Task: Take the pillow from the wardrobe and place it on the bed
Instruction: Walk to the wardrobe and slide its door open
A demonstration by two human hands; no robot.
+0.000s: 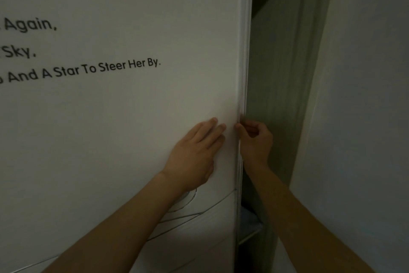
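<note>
Head view: wardrobe door (132,117) barely open, dark gap at its 3 o'clock.
Left hand (194,153): fingers straight, flat on the door face.
Right hand (254,140): fingers curled round the door edge.
Pillow: not clearly seen; pale blue shape (250,217) at 6 o'clock of right hand may be it.
Risk: door springs back, traps curled fingers; flat palm may slip.

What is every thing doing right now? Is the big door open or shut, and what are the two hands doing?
wardrobe door: partly open, with a dark gap along its right edge.
left hand: fingers straight, pressed flat on the door's face.
right hand: fingers curled round the door's edge.
shelf: low inside the gap, only partly in view.
pale blue thing: lies on the shelf; too dark to tell whether it is the pillow.
</note>
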